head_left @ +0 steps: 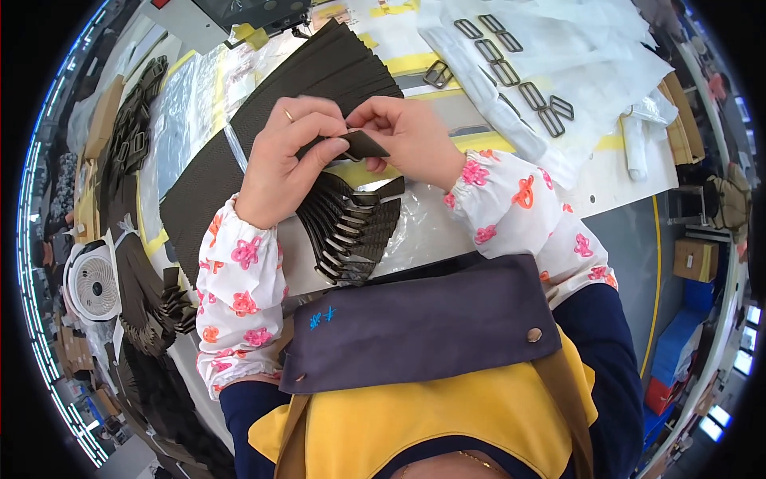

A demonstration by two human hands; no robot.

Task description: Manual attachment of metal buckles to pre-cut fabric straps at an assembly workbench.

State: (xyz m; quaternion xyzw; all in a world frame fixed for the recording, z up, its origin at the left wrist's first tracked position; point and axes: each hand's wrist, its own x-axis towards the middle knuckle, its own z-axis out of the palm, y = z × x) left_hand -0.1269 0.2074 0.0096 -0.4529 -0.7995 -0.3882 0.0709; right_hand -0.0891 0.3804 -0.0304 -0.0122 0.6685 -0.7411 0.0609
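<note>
Both my hands meet over the table, fingers pinched on the end of a dark olive-brown strap (365, 145). My left hand (283, 164) grips it with thumb and forefinger from the left. My right hand (415, 142) has its fingertips on the same piece from the right, and some of those fingers are hidden behind it. Any buckle between the fingertips is hidden. Just below lies a fanned bundle of straps with metal buckles (351, 231) at their ends. Behind my hands spreads a large fan of flat dark straps (319, 72).
Several rectangular slide buckles (504, 73) lie on white sheeting (590, 56) at the far right; one loose buckle (437, 74) sits nearer. More buckled straps (137, 120) are heaped at the left. A white fan (92, 281) stands at the left, near hanging straps (144, 295).
</note>
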